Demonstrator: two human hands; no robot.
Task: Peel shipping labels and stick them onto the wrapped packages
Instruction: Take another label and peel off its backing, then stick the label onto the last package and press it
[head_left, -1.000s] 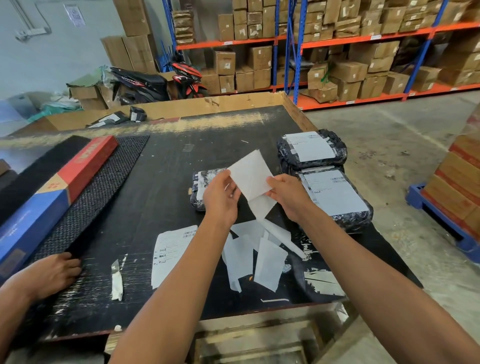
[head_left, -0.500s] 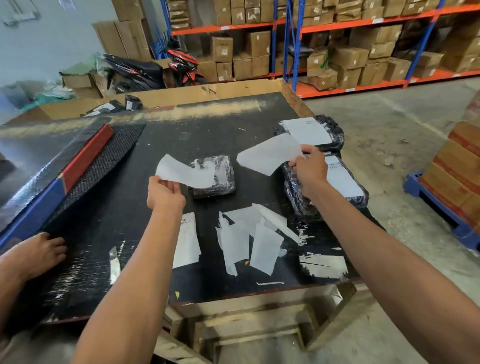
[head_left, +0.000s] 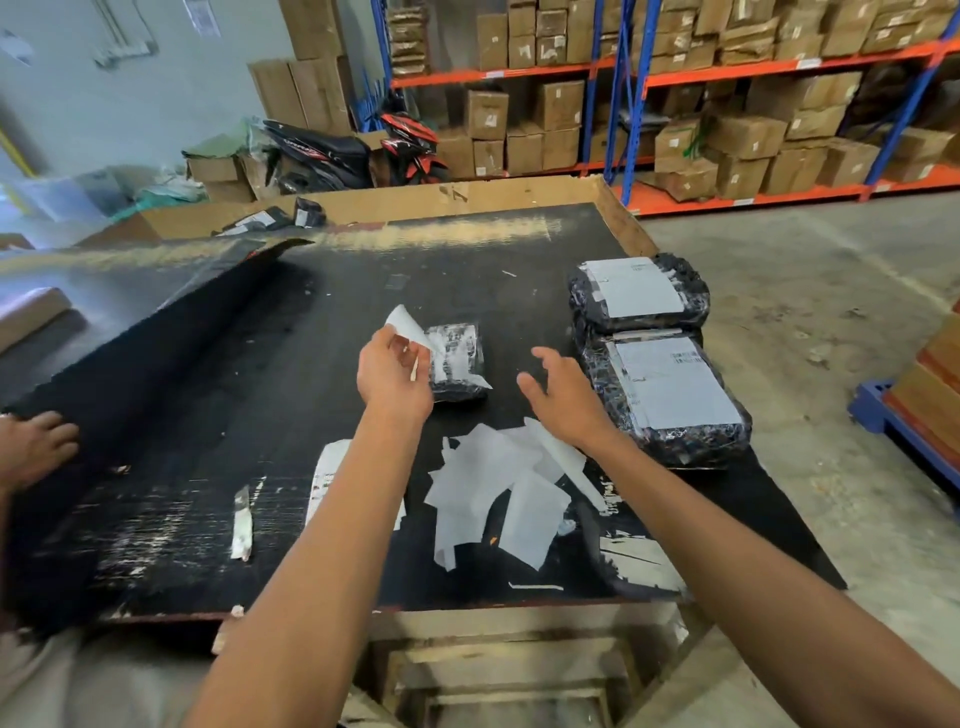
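My left hand pinches a white shipping label that curls up from the small black wrapped package on the black table. One end of the label lies across the package's top. My right hand hovers open just right of that package, holding nothing. Two larger black wrapped packages with labels on top sit to the right, one far and one near. A pile of white backing sheets lies on the table under my forearms. A printed label sheet lies partly hidden by my left arm.
Another person's hand rests on the table's left edge beside a black mat. A small scrap lies near the front. Behind the table are a cardboard wall, parked motorbikes and shelves of boxes. Concrete floor lies to the right.
My right hand let go of the backing sheet, which dropped onto the pile. My left hand carried the peeled label onto the small package. The camera view shifted left.
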